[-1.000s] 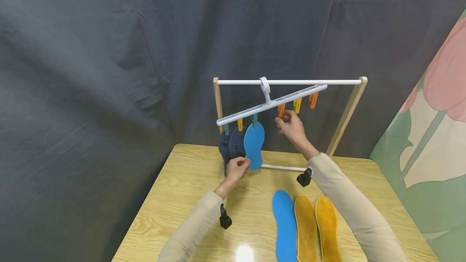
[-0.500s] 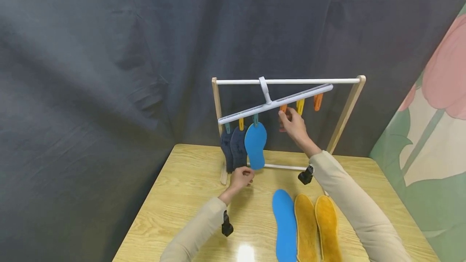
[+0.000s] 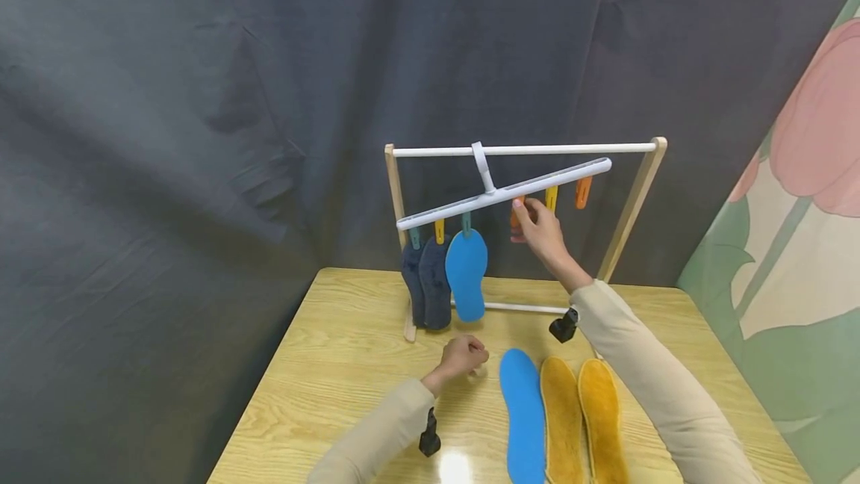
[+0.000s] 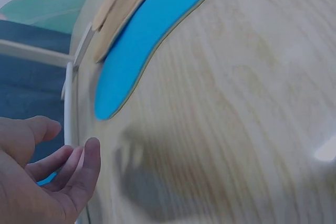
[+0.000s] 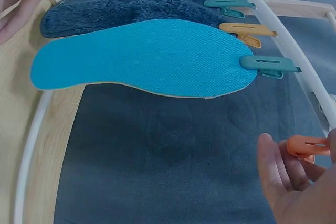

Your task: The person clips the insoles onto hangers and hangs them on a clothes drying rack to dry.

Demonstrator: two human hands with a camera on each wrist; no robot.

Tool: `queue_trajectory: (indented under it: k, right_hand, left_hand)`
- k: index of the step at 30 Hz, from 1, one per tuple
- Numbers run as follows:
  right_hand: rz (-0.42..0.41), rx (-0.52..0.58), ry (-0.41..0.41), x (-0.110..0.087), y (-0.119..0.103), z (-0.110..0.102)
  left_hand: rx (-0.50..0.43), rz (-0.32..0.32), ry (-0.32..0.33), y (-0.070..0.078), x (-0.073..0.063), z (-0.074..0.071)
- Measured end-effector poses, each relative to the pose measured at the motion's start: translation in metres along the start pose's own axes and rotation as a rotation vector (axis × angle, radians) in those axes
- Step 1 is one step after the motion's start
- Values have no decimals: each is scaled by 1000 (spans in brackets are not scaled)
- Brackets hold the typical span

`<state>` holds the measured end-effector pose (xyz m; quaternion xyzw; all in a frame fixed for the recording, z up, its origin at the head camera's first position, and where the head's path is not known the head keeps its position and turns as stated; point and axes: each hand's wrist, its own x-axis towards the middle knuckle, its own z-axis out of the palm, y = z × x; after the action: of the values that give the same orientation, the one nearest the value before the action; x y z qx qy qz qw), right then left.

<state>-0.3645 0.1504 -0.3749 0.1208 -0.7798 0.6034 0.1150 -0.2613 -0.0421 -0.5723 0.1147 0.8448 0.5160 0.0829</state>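
One hand has shifted over the last second: the left hand (image 3: 463, 355), then at the lower end of the hanging blue insole (image 3: 466, 275), is now below it and apart from it. Its fingers are loosely bent around nothing, thumb clear, above the table (image 3: 322, 364) and just left of the flat blue insole (image 3: 522, 417). Right of that lie a brown insole (image 3: 563, 417) and an orange insole (image 3: 602, 417).

The right hand (image 3: 540, 231) stays up at the white hanger (image 3: 500, 198), pinching an orange clip (image 5: 302, 146), as far as its wrist view shows. Left of that hand, the hanging blue insole is held by its teal clip (image 3: 466, 223) alone, beyond it two dark insoles (image 3: 437, 286). So that half of the hanging looks done, while the clip in the right hand bears no insole yet. The hanger tilts, its loaded left end lower.
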Motion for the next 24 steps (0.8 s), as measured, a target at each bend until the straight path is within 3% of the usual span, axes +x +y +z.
queue_trajectory:
  k: [16,24]
  right_hand:
    - [-27,-20,-5,-8,-4,1]
    - [-49,1,-18,-11,-8,3]
  left_hand:
    - [48,-133,-12,-1,-6,28]
    - [34,-123,-9,-3,-4,33]
